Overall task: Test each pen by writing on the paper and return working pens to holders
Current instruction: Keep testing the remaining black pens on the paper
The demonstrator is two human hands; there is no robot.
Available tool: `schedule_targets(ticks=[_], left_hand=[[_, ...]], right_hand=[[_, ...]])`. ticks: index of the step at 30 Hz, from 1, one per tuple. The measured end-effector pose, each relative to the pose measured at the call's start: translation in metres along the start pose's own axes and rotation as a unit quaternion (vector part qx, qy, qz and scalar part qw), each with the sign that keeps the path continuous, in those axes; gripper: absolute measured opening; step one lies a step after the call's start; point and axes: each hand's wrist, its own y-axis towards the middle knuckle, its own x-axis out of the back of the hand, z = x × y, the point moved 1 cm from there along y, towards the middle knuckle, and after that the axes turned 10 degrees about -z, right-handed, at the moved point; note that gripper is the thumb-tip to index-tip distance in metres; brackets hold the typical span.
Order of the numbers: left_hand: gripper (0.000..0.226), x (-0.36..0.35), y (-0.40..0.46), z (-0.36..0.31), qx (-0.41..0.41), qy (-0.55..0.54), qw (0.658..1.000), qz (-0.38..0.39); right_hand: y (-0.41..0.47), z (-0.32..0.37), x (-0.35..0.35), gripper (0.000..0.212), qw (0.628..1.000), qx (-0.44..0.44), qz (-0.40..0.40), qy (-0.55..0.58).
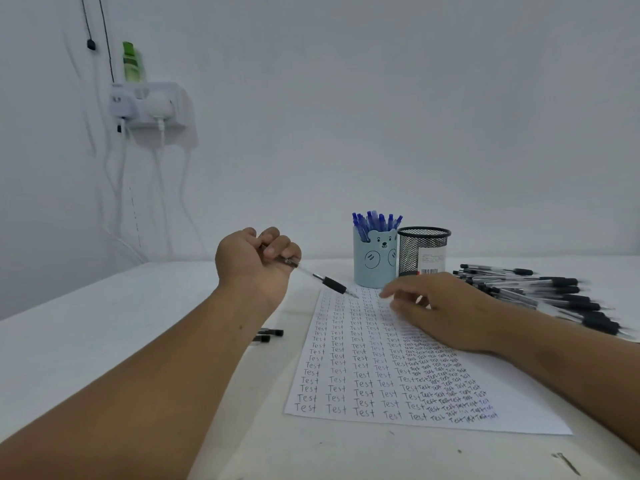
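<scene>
Fingers [277, 245] of my left hand [252, 261] clench a black pen [322, 278]; right hand [446, 310] lies relaxed on the paper [346, 375] beneath. Next I judge: pass it over and write.

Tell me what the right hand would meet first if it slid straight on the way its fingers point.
Judging from one view, the right hand points left and slightly away across the paper. It would likely first meet the tip of the pen held in the left hand; depth is uncertain.

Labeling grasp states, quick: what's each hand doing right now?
Left hand: fingers curled round a black-grip pen.
Right hand: open, fingers relaxed above the paper, holding nothing.
</scene>
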Motion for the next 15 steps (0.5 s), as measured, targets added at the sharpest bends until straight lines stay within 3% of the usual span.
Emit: schedule_targets(ticks=[4,7,12,15], left_hand=[[0.024,-0.001,-0.005,0.010,0.034,-0.012,0.999,0.037],[0.022,-0.004,-0.014,0.021,0.059,-0.006,0.996,0.069],[0.026,-0.010,-0.025,0.033,0.087,0.023,0.989,0.120],[0.023,-0.007,-0.019,0.035,0.023,0.190,0.972,0.138]], right_hand=[[0.000,0.010,0.006,0.045,0.986,0.049,-0.151,0.042],[0.002,0.019,0.004,0.059,0.983,0.110,-0.145,-0.002],[0.007,0.021,0.001,0.027,0.975,0.150,-0.148,-0.074],[0.011,0.000,0.005,0.017,0.981,0.043,-0.182,-0.050]])
